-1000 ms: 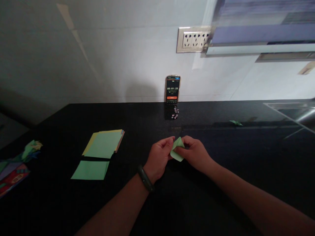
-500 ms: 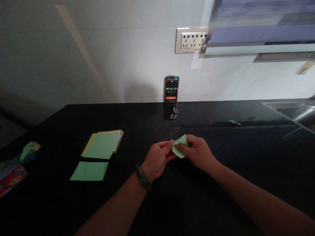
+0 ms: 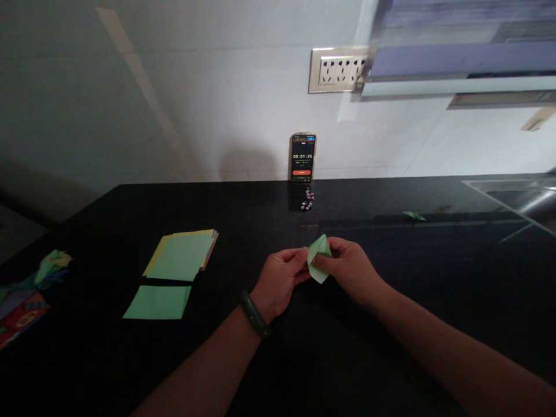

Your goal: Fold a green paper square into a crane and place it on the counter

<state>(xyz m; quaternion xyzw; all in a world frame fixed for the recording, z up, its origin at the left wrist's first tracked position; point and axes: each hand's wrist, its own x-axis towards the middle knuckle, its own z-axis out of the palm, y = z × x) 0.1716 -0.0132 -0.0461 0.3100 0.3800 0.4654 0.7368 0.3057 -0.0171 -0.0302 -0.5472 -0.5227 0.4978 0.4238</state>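
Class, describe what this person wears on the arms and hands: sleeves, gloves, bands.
No sleeves or gloves show. The left hand has a dark, rounded band at its wrist. The right hand wears nothing visible; the picture is too dim to tell whether there are rings.

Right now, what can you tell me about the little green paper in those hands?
The paper is small, thin and pale green, folded into a layered shape with creases and a point tilted upward. It seems lifted just above the black counter, in front of the person. The left hand pinches its left edge and the right hand pinches its right side. Nothing else touches it.
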